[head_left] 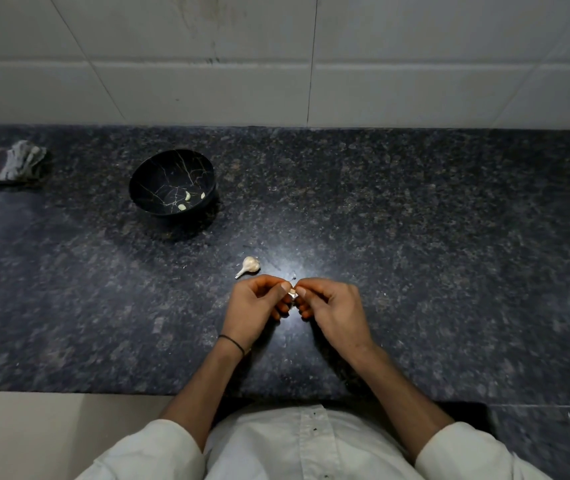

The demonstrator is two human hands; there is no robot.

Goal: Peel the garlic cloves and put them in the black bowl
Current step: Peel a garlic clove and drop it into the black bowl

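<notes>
Pinching one garlic clove (292,293) between your left hand (256,306) and right hand (332,308) above the counter (415,237) | garlic bulb (249,266) just beyond | black bowl (145,181) holds three peeled cloves (186,201).

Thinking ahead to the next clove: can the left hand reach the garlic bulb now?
Probably yes: the garlic bulb lies just beyond the left hand, nothing between, though it and the right hand pinch a clove.
</notes>
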